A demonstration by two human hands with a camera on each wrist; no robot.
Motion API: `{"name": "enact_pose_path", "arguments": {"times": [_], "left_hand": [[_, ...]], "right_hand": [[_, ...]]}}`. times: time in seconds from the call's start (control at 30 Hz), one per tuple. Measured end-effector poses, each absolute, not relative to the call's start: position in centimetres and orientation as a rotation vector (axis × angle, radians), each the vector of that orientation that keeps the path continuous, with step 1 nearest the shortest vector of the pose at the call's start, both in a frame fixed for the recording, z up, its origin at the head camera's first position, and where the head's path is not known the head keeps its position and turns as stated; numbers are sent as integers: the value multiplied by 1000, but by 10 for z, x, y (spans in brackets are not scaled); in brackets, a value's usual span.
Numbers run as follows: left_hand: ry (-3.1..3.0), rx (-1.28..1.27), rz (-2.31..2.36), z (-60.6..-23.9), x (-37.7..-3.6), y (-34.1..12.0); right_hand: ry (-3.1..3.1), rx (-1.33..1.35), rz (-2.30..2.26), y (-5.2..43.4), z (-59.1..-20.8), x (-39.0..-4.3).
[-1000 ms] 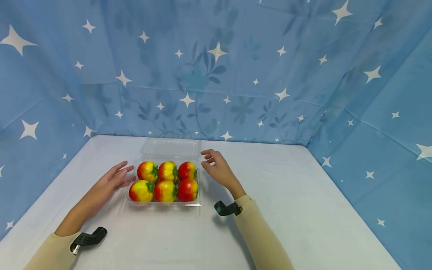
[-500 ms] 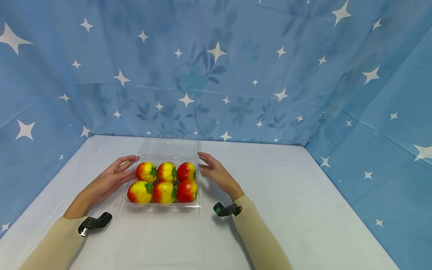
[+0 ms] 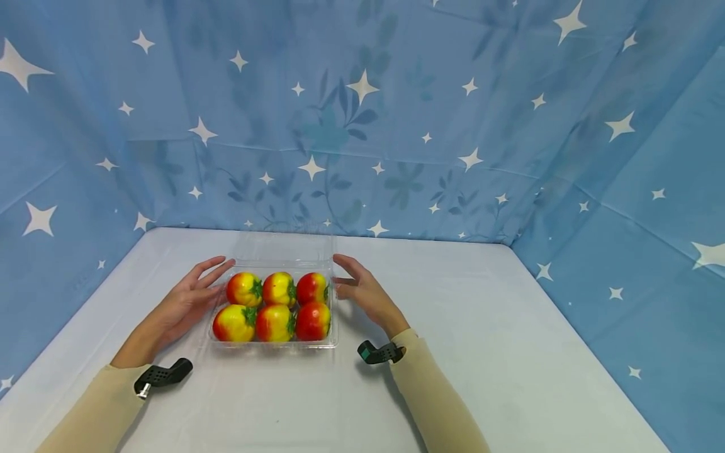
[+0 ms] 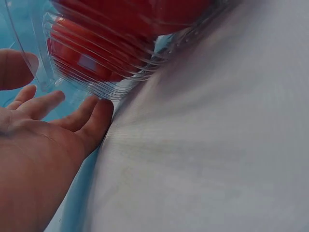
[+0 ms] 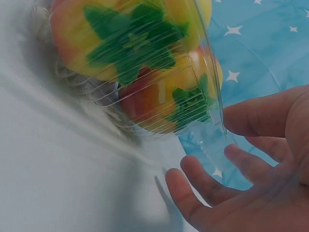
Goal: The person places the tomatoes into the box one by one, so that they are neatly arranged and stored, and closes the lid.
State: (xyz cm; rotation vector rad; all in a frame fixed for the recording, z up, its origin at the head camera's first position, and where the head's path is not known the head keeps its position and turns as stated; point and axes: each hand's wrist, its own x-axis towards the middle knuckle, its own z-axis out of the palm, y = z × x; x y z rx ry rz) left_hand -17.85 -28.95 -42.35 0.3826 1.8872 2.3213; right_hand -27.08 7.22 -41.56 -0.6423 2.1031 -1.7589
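A clear plastic clamshell box [image 3: 272, 345] sits on the white table and holds several red-and-yellow fruits [image 3: 275, 306] with green calyxes. Its clear lid [image 3: 286, 247] lies open toward the back. My left hand [image 3: 192, 294] is at the box's left side, fingers straight and pointing at the rear corner. In the left wrist view the left hand's fingers [image 4: 91, 121] reach the ribbed box wall [image 4: 101, 72]. My right hand [image 3: 359, 288] is at the right side with spread fingers. In the right wrist view the right hand [image 5: 251, 169] is close to the box rim [image 5: 212, 96]. Neither hand grips anything.
The white table [image 3: 487, 352] is bordered by blue star-patterned cloth [image 3: 396, 126] at the back and on both sides. Black wrist camera mounts [image 3: 161, 376] sit on both tan sleeves.
Both hands have moved in toward the box, the left one forward along its left side, the right one closer to its right rear corner. The box has not moved.
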Motion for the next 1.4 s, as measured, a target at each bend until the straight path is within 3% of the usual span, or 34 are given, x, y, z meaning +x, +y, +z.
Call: {"name": "enact_pose_path", "arguments": {"times": [0.43, 0.83, 1.1, 1.4], "left_hand": [[1982, 469, 2268, -429, -181, -293], [2065, 492, 2234, -427, -181, -292], [2035, 529, 2301, -430, -182, -291], [1994, 348, 2333, -431, -174, -290]], "right_hand": [[2138, -621, -1812, 72, -414, -271], [2069, -717, -1800, 75, -384, -251], [2074, -658, -1833, 74, -408, -269], [2188, -633, -1802, 75, -413, -271]]}}
